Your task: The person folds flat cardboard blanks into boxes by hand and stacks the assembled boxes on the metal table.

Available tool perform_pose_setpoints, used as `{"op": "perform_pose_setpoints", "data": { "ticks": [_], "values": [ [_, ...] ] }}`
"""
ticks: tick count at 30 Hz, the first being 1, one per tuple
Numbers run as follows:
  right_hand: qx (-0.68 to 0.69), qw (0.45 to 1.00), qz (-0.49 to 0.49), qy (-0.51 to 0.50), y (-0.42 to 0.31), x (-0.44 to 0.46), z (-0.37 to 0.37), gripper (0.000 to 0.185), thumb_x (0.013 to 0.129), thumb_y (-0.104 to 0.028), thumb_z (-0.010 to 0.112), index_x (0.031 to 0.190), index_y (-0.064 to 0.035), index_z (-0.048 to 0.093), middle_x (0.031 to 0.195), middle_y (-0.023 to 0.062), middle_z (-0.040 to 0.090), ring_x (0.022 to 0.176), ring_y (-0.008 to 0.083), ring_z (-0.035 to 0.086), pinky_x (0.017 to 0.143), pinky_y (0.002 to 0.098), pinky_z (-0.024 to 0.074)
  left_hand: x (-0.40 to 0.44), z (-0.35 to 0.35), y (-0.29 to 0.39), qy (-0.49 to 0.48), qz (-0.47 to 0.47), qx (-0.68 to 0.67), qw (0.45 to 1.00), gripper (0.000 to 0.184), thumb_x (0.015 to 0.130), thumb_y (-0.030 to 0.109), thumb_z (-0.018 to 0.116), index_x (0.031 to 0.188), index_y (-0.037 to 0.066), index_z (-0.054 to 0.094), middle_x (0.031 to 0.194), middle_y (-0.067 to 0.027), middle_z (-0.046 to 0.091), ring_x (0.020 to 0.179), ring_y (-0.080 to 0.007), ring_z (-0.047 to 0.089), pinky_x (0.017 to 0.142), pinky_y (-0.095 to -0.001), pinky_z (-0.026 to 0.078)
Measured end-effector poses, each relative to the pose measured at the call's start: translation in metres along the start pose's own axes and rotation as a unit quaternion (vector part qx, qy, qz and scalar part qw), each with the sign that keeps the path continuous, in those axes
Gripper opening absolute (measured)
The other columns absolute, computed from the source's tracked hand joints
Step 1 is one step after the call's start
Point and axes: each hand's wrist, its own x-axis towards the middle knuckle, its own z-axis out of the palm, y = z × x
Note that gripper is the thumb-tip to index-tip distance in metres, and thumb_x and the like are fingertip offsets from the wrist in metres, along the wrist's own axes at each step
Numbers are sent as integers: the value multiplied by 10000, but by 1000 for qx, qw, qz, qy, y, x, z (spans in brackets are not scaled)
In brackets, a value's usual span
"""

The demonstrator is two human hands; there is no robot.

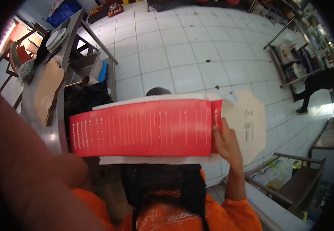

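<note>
A long red flat carton (pixel 143 129) with rows of white print and pale side flaps lies across my front. My right hand (pixel 228 143) grips it at its right end, thumb on top of the red face and the other fingers partly hidden. Beyond that hand a pale, unprinted-looking end flap (pixel 251 129) with small dark marks sticks out. My left arm (pixel 32 169) is bent and raised close to the camera, blurred and large at the left. The left hand itself is outside the picture.
A steel table (pixel 55 134) at left bears brown cardboard pieces (pixel 49 86) and white objects (pixel 56 39). A blue crate (pixel 64 12) stands behind. White tiles (pixel 182 54) cover the floor. At right are a shelf rack (pixel 290 63), a person's leg (pixel 307 94) and a bottle rack (pixel 274 175).
</note>
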Motion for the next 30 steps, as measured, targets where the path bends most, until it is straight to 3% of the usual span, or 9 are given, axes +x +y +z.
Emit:
{"op": "perform_pose_setpoints", "data": {
  "ticks": [6,9,10,11,15,18,23,26,30],
  "values": [
    [109,987,103,-50,-15,-9,-10,215,1095,-183,497,1140,27,502,746,287,630,727,501,640,634,531,450,-75,141,101,-252,36,-228,940,626,1108,393,479,1594,10,381,1614,-198,423,1512,-321,378,1210,-465,321],
    [122,989,76,-32,-9,-9,-10,213,1086,-178,492,1136,29,498,782,277,648,741,487,646,658,535,456,-139,204,132,-501,21,-136,855,562,1125,366,454,1568,20,450,1606,-182,480,1525,-332,401,1231,-471,319],
    [127,988,73,-36,-7,-8,-11,211,1084,-177,489,1134,28,498,795,276,655,753,486,648,663,540,456,-163,219,124,-548,39,-121,827,640,1121,485,417,1572,33,462,1569,-187,522,1497,-313,448,1211,-495,343],
    [131,989,55,-34,-4,-7,-9,209,1080,-176,487,1134,26,501,803,274,659,764,488,647,672,547,460,-189,230,118,-568,49,-107,815,608,1113,446,465,1566,41,469,1546,-190,542,1480,-321,463,1200,-488,347],
    [68,997,-33,-8,10,-1,-4,201,1059,-177,490,1130,9,517,808,265,660,796,499,643,703,574,471,-242,261,120,-595,138,-67,789,550,1029,360,640,1482,63,547,1419,-184,608,1341,-344,543,1126,-473,370],
    [27,998,-60,-2,15,-1,-2,187,1047,-173,496,1116,-3,531,792,257,649,805,499,640,725,581,480,-262,269,119,-536,221,-13,815,559,1001,371,671,1462,70,572,1378,-156,633,1290,-318,564,1080,-455,376],
    [85,993,-68,38,24,-1,13,180,1061,-174,484,1080,-6,546,789,264,634,810,469,639,738,549,489,-265,270,115,-534,191,-21,823,494,1005,384,663,1411,105,626,1370,-116,653,1272,-299,581,1093,-454,376],
    [202,979,14,-15,21,-1,9,189,1080,-196,473,1083,-24,553,793,267,629,799,470,636,737,539,488,-265,270,116,-534,180,-19,826,494,1006,393,657,1411,111,628,1358,-109,661,1261,-296,587,1093,-455,380],
    [67,996,-63,-10,23,0,-3,192,1097,-205,473,1082,-38,566,809,252,642,796,465,643,725,540,498,-266,270,118,-539,176,-19,823,500,1001,403,659,1407,113,632,1347,-107,667,1254,-297,591,1093,-456,384]
  ]
}}
